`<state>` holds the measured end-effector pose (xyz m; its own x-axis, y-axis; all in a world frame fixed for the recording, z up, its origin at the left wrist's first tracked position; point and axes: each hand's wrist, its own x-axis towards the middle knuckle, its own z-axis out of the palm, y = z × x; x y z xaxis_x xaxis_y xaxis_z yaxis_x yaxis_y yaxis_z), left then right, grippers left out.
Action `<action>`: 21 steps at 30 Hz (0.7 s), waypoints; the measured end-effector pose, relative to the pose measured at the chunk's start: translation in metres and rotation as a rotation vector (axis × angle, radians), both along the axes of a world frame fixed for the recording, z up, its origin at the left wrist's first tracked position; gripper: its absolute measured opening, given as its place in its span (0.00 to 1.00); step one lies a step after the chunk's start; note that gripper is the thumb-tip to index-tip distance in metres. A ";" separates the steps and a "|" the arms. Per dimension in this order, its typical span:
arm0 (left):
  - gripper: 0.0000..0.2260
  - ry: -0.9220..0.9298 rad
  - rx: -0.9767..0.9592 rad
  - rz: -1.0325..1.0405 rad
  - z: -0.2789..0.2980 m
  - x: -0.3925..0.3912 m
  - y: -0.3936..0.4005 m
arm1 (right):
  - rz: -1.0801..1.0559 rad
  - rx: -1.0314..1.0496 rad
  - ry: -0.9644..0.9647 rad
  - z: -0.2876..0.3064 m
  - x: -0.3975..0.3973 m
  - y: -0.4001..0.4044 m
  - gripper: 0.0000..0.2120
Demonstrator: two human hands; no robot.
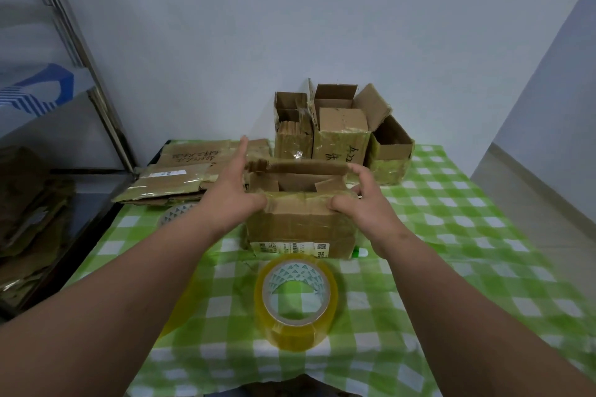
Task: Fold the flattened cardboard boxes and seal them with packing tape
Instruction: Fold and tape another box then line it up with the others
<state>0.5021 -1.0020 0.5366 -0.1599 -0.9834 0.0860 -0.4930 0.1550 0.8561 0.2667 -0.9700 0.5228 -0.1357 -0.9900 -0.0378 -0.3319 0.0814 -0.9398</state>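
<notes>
A small cardboard box [300, 226] stands upright in the middle of the table, its top flaps partly folded in. My left hand [230, 190] holds its left side, fingers stretched along the far flap and thumb on the near flap. My right hand [361, 200] grips the right side, thumb on the near flap and fingers curled round the far flap. A roll of clear yellowish packing tape [296, 300] lies on the cloth just in front of the box. Flattened boxes [180, 177] are stacked at the back left.
Several folded boxes [342, 129] stand against the wall at the back. A second tape roll [175, 213] peeks out beside my left wrist. A small green-and-white object [361, 252] lies right of the box. The green checked tablecloth [467, 235] covers the table; a glass cabinet [48, 106] stands left.
</notes>
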 end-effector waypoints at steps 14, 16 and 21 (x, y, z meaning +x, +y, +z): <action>0.25 -0.343 0.037 -0.094 -0.008 0.002 0.023 | -0.022 -0.098 0.248 -0.019 0.003 0.010 0.14; 0.25 -0.426 0.037 -0.109 -0.008 0.002 0.022 | -0.044 -0.117 0.295 -0.019 0.003 0.011 0.13; 0.26 -0.550 -0.075 -0.191 -0.010 0.005 0.019 | -0.053 -0.162 0.468 -0.017 0.004 0.015 0.23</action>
